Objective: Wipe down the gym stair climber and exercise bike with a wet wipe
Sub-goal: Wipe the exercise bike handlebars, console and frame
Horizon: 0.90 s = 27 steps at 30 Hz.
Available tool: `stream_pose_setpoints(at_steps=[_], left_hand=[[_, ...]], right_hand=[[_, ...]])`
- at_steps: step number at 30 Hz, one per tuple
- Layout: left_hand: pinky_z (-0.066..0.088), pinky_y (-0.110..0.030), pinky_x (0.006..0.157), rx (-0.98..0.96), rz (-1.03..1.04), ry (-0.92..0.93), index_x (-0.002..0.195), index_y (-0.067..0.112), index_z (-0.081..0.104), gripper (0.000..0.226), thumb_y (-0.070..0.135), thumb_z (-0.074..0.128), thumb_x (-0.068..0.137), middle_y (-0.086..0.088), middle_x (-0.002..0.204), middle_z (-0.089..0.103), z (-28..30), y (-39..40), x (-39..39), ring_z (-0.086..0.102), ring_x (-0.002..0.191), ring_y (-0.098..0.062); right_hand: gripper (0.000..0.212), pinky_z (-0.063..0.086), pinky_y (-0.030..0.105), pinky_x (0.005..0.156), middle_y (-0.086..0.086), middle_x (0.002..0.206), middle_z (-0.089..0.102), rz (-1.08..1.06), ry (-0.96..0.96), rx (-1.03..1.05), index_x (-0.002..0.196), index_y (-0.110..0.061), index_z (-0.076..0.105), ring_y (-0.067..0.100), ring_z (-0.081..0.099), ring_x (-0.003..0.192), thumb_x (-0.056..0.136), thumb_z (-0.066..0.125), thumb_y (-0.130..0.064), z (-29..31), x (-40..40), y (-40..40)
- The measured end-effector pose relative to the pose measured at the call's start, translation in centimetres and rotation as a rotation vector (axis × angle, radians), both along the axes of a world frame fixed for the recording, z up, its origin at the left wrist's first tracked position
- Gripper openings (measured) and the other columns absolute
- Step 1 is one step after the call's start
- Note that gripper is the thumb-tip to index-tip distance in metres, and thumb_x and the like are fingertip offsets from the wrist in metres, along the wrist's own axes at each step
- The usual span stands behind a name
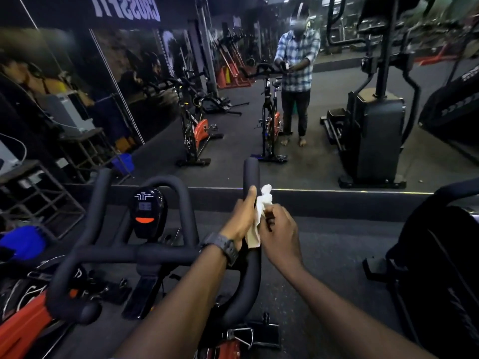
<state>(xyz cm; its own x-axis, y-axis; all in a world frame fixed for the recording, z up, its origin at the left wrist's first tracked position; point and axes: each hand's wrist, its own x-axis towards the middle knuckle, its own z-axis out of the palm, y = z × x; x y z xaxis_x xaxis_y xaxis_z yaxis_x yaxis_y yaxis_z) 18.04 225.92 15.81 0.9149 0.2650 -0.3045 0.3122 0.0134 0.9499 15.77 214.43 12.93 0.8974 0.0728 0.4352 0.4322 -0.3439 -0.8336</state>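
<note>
Nearest the viewer, two bare forearms reach forward over the exercise bike [145,255], whose black handlebar spans the lower left and centre of the view. The left hand [239,220], with a dark wristwatch [224,248] on its wrist, is curled round the right-hand upright grip [251,174] of the handlebar, thumb lying up along the bar. Just beside it, the right hand [281,234] pinches a crumpled white wet wipe [259,218] between curled fingers; the wipe is pressed between the two hands and against the grip, its upper end sticking up past the thumb and its lower end hanging by the left wrist. Left of the hands, the bike's small black console [146,213] with an orange button stands inside the handlebar loop. Orange frame parts [15,330] of the bike show at the lower left, and a pedal cage [239,335] shows below the arms. A dark machine [440,268], cut off by the frame, stands at the right edge; whether it is the stair climber cannot be told. Beyond the handlebar, a wall mirror [324,156] meets the dark floor [337,242]. In the mirror appear the person in a checked shirt [296,60] behind the bike, a second orange-and-black bike [194,130], and a tall black machine [373,133].
</note>
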Motion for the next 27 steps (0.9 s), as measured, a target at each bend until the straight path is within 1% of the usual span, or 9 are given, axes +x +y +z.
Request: stream_pose_setpoints(at_steps=[4,6,10,14,16,19,21,23,27], left_hand=[[0.053,-0.030,0.067,-0.258,0.007,0.001,0.113,0.007,0.069,0.073,0.072,0.046,0.086,-0.014,0.092,0.068,2.9,-0.3,0.9,0.066,0.076,-0.025],[0.051,-0.033,0.076,-0.255,-0.014,-0.118,0.112,0.002,0.067,0.070,0.066,0.050,0.088,-0.015,0.100,0.065,2.3,-0.2,0.5,0.063,0.087,-0.027],[0.054,-0.032,0.075,-0.114,-0.023,-0.291,0.118,0.004,0.058,0.046,0.044,0.054,0.095,-0.008,0.095,0.070,2.4,-0.5,0.0,0.066,0.081,-0.019],[0.042,-0.032,0.082,0.484,0.058,-0.281,0.131,0.010,0.046,0.045,0.043,0.039,0.101,-0.009,0.115,0.063,2.7,-0.9,0.7,0.059,0.105,-0.028],[0.044,-0.038,0.094,0.534,0.061,-0.315,0.144,0.012,0.036,0.053,0.044,0.032,0.102,-0.016,0.132,0.057,2.6,-1.0,1.8,0.055,0.119,-0.033],[0.046,-0.048,0.101,0.362,0.072,-0.314,0.151,0.022,0.026,0.070,0.061,0.031,0.093,-0.011,0.136,0.056,3.5,-0.2,3.8,0.059,0.118,-0.032],[0.038,-0.046,0.110,0.342,0.087,-0.302,0.152,0.024,0.026,0.071,0.062,0.031,0.092,-0.007,0.148,0.046,4.1,-0.1,4.2,0.050,0.130,-0.029],[0.030,-0.036,0.113,0.478,0.041,-0.317,0.155,0.019,0.014,0.061,0.044,0.031,0.103,-0.009,0.156,0.031,3.8,-1.0,2.4,0.035,0.141,-0.027],[0.035,-0.029,0.096,0.778,-0.195,-0.377,0.151,0.022,-0.020,0.072,0.031,0.034,0.104,-0.015,0.157,0.016,0.9,-1.6,-3.4,0.040,0.132,-0.032]], right_hand=[[0.011,0.044,0.026,0.070,-0.003,0.090,0.058,0.000,-0.100,-0.049,0.096,-0.015,0.064,0.014,0.056,0.080,0.086,0.064,-0.013,2.4,1.2,0.7],[0.010,0.044,0.029,0.068,-0.001,0.089,0.059,0.035,-0.133,-0.143,0.092,-0.015,0.063,0.016,0.056,0.079,0.083,0.063,-0.011,3.8,2.3,1.4],[0.015,0.043,0.023,0.063,-0.002,0.080,0.064,0.084,-0.036,-0.054,0.086,-0.016,0.066,0.011,0.057,0.071,0.079,0.065,-0.003,3.9,2.0,1.3],[0.028,0.052,0.016,0.079,-0.002,0.098,0.071,0.126,0.271,0.454,0.108,-0.016,0.067,0.002,0.066,0.088,0.088,0.064,0.003,2.1,-1.0,0.4],[0.021,0.050,0.016,0.080,-0.005,0.101,0.070,0.033,0.362,0.501,0.110,-0.020,0.064,0.006,0.066,0.094,0.092,0.065,-0.010,0.7,-2.3,0.8],[0.019,0.047,0.018,0.085,-0.012,0.110,0.066,0.005,0.456,0.459,0.118,-0.029,0.058,0.005,0.062,0.104,0.099,0.056,-0.029,-0.8,-3.7,2.2],[0.025,0.047,0.023,0.091,-0.014,0.117,0.063,0.025,0.479,0.451,0.126,-0.030,0.053,0.003,0.059,0.109,0.102,0.048,-0.035,-1.4,-4.3,2.9],[0.025,0.047,0.028,0.092,-0.014,0.118,0.064,0.027,0.498,0.492,0.126,-0.034,0.052,0.004,0.059,0.109,0.104,0.042,-0.040,-1.7,-4.6,3.4],[0.028,0.048,0.027,0.090,-0.014,0.117,0.067,0.008,0.525,0.600,0.124,-0.038,0.056,0.004,0.063,0.107,0.105,0.036,-0.044,-2.1,-4.5,3.8]])
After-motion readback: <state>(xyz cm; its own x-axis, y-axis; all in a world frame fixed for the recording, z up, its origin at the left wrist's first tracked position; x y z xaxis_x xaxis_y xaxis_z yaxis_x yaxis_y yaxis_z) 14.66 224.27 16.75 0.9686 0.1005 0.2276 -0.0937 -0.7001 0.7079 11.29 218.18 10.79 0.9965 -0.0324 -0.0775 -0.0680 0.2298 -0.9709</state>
